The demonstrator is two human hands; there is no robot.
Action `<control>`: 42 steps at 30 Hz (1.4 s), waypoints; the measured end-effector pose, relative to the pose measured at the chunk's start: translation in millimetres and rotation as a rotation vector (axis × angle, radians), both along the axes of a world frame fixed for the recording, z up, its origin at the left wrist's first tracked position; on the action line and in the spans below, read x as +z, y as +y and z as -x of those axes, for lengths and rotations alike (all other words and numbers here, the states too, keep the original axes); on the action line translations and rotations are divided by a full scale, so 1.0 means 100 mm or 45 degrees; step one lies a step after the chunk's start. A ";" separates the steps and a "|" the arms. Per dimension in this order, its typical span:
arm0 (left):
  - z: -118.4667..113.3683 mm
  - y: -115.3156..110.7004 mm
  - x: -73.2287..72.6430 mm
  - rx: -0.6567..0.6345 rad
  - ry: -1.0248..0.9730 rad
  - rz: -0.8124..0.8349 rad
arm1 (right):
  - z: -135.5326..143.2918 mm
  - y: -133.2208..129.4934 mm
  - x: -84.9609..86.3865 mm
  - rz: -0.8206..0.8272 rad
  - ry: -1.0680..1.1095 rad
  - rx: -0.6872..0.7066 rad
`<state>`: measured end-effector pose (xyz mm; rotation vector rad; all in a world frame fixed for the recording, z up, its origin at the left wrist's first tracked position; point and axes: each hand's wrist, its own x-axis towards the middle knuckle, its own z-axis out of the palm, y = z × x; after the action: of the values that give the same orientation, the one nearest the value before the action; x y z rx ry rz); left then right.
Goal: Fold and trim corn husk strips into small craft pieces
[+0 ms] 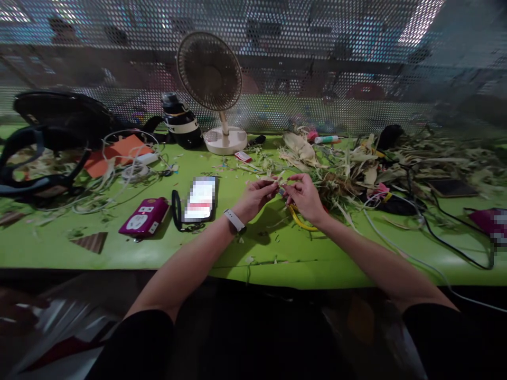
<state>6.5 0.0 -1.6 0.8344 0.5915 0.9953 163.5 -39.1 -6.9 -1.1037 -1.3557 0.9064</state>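
My left hand [253, 199], with a pale watch band on its wrist, pinches a small pale strip of dried husk [281, 177] above the green table. Opposite it, the fingertips of my right hand [307, 199] are closed on the same small piece. Fine detail of the piece is hidden by the fingers. A yellow curved loop [301, 222] lies beneath my right hand. Just beyond that hand spreads a heap of dried husks [352, 171]. A phone [200, 200] with a lit, blurred screen lies left of my left hand.
A purple power strip [144, 216] lies left of the phone. A fan [225, 141] and a black bottle [182, 124] stand against the perforated metal screen [277, 100]. White cables [390, 245] cross the right side. A dark bag [63, 113] and orange paper [114, 153] are at left.
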 end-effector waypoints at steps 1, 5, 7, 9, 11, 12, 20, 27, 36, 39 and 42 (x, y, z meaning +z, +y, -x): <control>-0.01 0.00 0.00 0.009 -0.006 0.012 | 0.00 -0.01 0.00 -0.027 -0.060 -0.039; -0.02 0.00 -0.03 0.048 -0.010 0.055 | -0.05 -0.02 -0.03 -0.249 -0.544 -0.214; -0.03 0.01 -0.05 0.065 0.002 0.058 | -0.08 -0.01 -0.06 -0.387 -0.889 -0.260; -0.04 0.01 -0.06 0.080 0.016 0.028 | -0.10 -0.02 -0.07 -0.498 -1.219 -0.281; -0.05 0.01 -0.08 0.104 0.038 -0.036 | -0.11 -0.03 -0.06 -0.576 -1.475 -0.291; -0.05 0.01 -0.09 0.118 0.062 -0.074 | -0.11 -0.04 -0.05 -0.607 -1.570 -0.288; 0.02 0.07 -0.11 0.079 0.462 -0.455 | -0.17 0.02 0.05 -0.889 -1.697 -0.174; 0.09 0.13 -0.08 -0.154 0.601 -0.675 | -0.22 0.12 -0.04 -0.783 -1.620 -0.097; 0.14 0.10 -0.02 -0.217 0.518 -0.728 | -0.22 0.11 -0.04 -0.878 -1.494 -0.092; 0.16 0.11 0.00 -0.280 0.518 -0.681 | -0.24 0.14 -0.06 -0.903 -1.536 -0.021; 0.17 0.09 0.03 -0.347 0.497 -0.642 | -0.26 0.15 -0.09 -0.946 -1.553 0.002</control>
<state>-10.6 9.2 1.7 1.5381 0.5410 0.7391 189.0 -24.0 -15.5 -1.0271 -2.3717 -0.4516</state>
